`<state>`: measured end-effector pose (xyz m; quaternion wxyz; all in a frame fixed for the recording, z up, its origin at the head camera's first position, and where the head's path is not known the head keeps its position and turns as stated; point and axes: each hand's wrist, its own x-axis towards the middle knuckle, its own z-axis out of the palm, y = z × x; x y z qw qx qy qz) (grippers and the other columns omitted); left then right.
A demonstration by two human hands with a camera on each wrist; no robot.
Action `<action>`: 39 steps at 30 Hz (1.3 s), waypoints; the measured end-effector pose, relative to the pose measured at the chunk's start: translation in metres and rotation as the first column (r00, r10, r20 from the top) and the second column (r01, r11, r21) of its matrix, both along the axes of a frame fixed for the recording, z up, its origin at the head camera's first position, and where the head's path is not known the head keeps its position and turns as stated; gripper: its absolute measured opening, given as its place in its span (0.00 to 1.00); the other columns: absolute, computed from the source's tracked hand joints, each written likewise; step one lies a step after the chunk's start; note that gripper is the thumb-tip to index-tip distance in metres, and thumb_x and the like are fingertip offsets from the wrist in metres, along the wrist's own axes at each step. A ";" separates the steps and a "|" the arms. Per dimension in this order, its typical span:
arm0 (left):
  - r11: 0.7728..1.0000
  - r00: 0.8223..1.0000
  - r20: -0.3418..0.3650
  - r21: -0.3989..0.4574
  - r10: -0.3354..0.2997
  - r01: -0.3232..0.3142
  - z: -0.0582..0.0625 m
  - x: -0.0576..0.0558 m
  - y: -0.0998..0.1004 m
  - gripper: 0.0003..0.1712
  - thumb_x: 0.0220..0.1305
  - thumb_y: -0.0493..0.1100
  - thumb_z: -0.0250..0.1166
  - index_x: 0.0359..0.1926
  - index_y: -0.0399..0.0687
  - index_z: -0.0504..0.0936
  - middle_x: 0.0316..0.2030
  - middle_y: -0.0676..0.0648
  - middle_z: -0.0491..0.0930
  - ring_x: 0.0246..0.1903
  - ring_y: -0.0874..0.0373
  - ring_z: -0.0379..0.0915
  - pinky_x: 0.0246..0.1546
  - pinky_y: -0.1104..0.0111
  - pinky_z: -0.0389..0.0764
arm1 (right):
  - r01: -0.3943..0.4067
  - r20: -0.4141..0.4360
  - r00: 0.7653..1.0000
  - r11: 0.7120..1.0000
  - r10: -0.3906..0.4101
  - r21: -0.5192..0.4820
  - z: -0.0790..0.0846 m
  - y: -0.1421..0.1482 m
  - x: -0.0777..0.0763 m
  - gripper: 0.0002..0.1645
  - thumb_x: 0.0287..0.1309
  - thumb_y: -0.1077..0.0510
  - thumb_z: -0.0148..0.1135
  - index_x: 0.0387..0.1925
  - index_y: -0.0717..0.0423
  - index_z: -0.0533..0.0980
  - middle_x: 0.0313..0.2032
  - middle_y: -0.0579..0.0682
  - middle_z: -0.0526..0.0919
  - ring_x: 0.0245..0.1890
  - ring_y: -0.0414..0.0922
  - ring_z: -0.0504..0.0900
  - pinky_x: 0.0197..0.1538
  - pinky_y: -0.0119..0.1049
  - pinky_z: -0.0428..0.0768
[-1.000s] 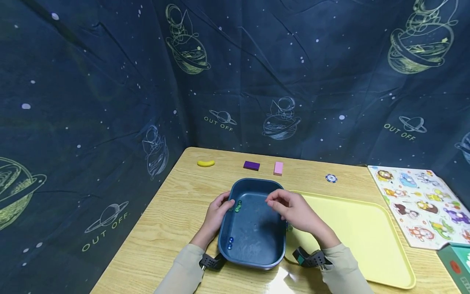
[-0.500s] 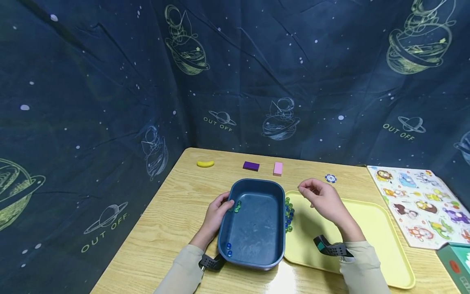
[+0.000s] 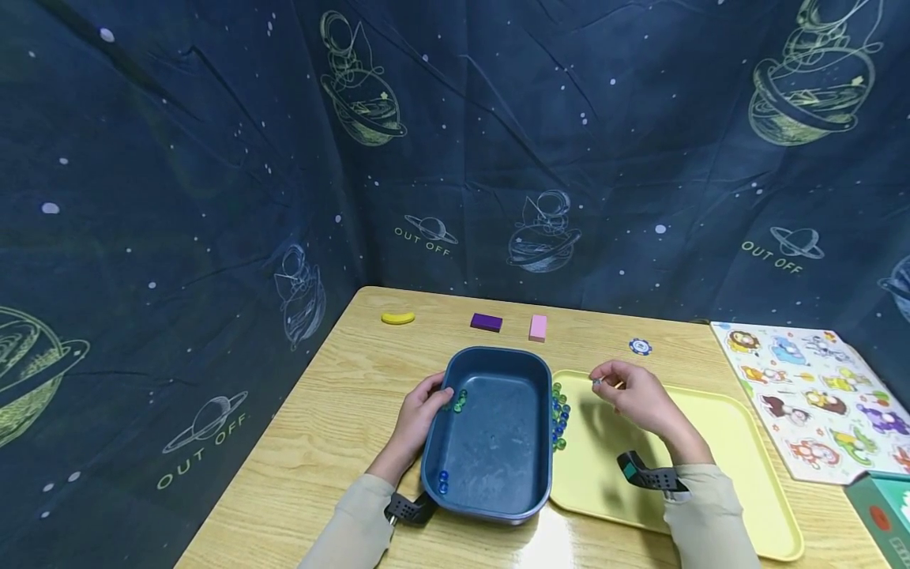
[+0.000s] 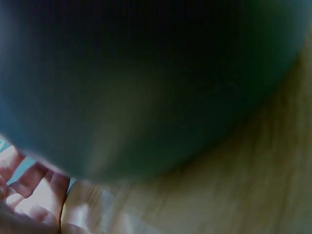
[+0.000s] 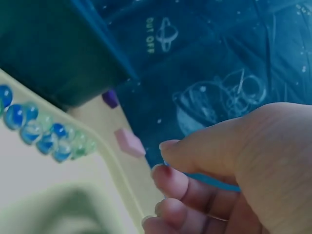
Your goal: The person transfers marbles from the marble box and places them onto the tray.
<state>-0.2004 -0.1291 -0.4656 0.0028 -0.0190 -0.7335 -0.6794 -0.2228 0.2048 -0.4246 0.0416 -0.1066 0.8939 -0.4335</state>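
Note:
My left hand (image 3: 419, 415) grips the left wall of a dark blue bin (image 3: 494, 510), thumb over the rim. Inside the bin lie several green marbles (image 3: 460, 401) by the thumb and two blue marbles (image 3: 443, 482) near the front left. My right hand (image 3: 636, 399) is above the left part of a yellow tray (image 3: 711, 466), pinching a small bluish marble (image 3: 596, 382) between thumb and forefinger. In the right wrist view the fingertips nearly hide it. Several blue and green marbles (image 5: 46, 134) cluster along the tray's left edge. The bin blocks most of the left wrist view.
Along the table's back lie a yellow toy banana (image 3: 398, 318), a purple block (image 3: 486, 322), a pink block (image 3: 538, 328) and a blue-and-white poker chip (image 3: 641, 346). An animal puzzle board (image 3: 817, 395) and a green box (image 3: 881, 514) are at the right.
My right hand has moved right from over the bin to above the tray, then lowered slightly; a small marble now shows at its fingertips. The left hand keeps its grip on the bin.

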 end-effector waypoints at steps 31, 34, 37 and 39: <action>0.998 1.000 0.006 0.053 0.013 -0.014 -0.025 -0.014 -0.004 0.20 0.62 0.42 0.57 0.55 0.43 0.73 0.50 0.39 0.74 0.41 0.58 0.70 0.44 0.67 0.70 | -0.053 0.085 0.995 0.996 0.047 0.070 -0.026 -0.003 -0.006 0.07 0.57 0.57 0.58 0.34 0.58 0.77 0.22 0.51 0.76 0.19 0.44 0.72 0.22 0.34 0.69; 0.999 1.000 0.002 0.046 -0.001 0.001 -0.017 -0.009 -0.003 0.21 0.62 0.41 0.57 0.56 0.39 0.72 0.50 0.36 0.73 0.42 0.56 0.70 0.44 0.65 0.70 | -0.056 0.071 0.996 0.996 0.051 0.073 -0.026 -0.009 -0.006 0.07 0.57 0.58 0.57 0.33 0.57 0.78 0.23 0.51 0.77 0.19 0.44 0.72 0.22 0.33 0.70; 0.999 1.000 0.001 0.041 -0.012 0.012 -0.007 -0.004 -0.002 0.22 0.62 0.40 0.56 0.57 0.36 0.70 0.51 0.34 0.72 0.43 0.53 0.69 0.45 0.63 0.70 | -0.080 0.047 0.996 0.994 0.077 0.070 -0.024 -0.015 -0.005 0.07 0.57 0.57 0.57 0.33 0.57 0.78 0.23 0.51 0.77 0.20 0.43 0.72 0.23 0.34 0.71; 0.999 1.000 0.005 0.038 -0.012 0.012 -0.002 -0.001 0.000 0.22 0.63 0.39 0.55 0.57 0.36 0.70 0.51 0.34 0.72 0.44 0.51 0.69 0.46 0.62 0.70 | -0.100 0.039 0.994 0.993 0.098 0.059 -0.022 -0.020 -0.003 0.08 0.58 0.57 0.57 0.33 0.57 0.78 0.23 0.50 0.76 0.20 0.42 0.71 0.23 0.35 0.72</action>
